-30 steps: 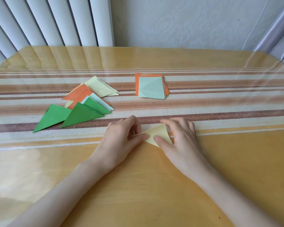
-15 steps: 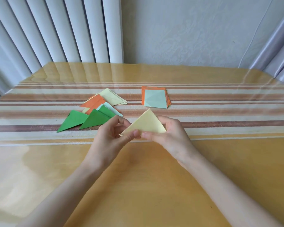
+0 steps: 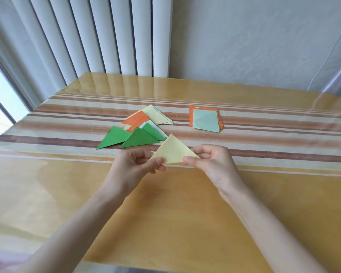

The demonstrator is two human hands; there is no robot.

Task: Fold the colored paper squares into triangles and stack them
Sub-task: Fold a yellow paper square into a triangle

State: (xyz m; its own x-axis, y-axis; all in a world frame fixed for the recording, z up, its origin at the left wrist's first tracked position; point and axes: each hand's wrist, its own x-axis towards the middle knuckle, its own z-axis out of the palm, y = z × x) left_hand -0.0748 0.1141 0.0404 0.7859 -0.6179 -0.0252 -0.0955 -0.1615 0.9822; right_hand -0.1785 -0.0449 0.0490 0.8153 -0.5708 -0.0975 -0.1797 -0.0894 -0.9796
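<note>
A pale yellow paper folded into a triangle (image 3: 172, 151) is held above the table, point up. My left hand (image 3: 138, 166) pinches its left corner and my right hand (image 3: 211, 164) pinches its right corner. Behind it to the left lies a loose heap of folded triangles (image 3: 138, 131): green ones in front, orange, pale blue and yellow ones behind. Further right sits a stack of unfolded squares (image 3: 206, 120), a pale green sheet on top of orange ones.
The table (image 3: 165, 213) has a glossy yellow cover with a striped band (image 3: 264, 134) across its middle. Vertical blinds (image 3: 87, 36) and a wall stand behind the far edge. Bare yellow surface lies in front of my hands.
The yellow triangle was pressed on the table a second ago; both hands have lifted it and hold it up by its corners. The camera view has tilted upward.
</note>
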